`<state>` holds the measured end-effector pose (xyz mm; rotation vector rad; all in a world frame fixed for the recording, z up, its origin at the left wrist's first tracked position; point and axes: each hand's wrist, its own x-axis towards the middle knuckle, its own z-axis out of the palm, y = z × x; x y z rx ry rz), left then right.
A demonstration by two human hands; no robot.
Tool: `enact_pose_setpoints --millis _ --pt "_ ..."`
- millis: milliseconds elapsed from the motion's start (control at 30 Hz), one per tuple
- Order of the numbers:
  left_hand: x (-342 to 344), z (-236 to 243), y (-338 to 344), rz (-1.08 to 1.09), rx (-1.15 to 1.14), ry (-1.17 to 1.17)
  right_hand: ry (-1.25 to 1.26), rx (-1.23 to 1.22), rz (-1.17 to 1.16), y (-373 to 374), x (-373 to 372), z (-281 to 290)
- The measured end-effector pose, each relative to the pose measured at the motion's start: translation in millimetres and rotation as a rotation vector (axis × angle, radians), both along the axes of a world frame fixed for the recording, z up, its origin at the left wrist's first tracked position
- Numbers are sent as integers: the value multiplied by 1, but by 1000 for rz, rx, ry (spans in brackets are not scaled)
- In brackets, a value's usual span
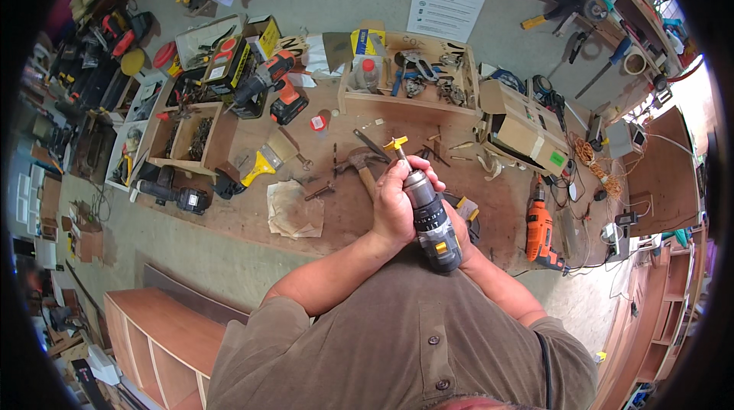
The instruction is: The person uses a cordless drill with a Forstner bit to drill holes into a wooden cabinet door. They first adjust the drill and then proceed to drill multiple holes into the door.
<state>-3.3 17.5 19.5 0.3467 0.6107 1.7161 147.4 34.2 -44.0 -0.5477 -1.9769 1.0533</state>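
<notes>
Just beyond the brown shirt (321,341), I'm holding a dark drill (434,230) between both hands. My right hand (457,222) is gripping it from behind (the casing is hiding most of those fingers on my feed), and my left hand (392,203) is clasping the front end. A yellow bit (396,144) is pointing away over the workbench (348,219); a hammer (367,180) is lying nearby, and a wooden tray (405,105) is sitting farther back.

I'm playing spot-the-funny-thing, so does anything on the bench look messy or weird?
Yes! The brownish sheet near the front edge of the workbench looks odd because it's wrinkled and stained, with uneven edges. The orange cord at the right looks messy too, looped in a bundle.
</notes>
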Motion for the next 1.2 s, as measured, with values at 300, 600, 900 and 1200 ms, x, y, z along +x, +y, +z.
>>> enact_pose_setpoints --millis 300,600,900,1200 --pt "-1 -5 2 -1 1 6 -41 -95 -5 -3 3 -4" --pt "0 -5 1 11 5 19 -31 -16 -14 -2 0 -1" --pt "-1 -3 0 45 -14 118 -40 -31 -13 -3 2 1" --pt "-1 -3 -2 -14 78 37 -11 -6 -16 -1 0 1"
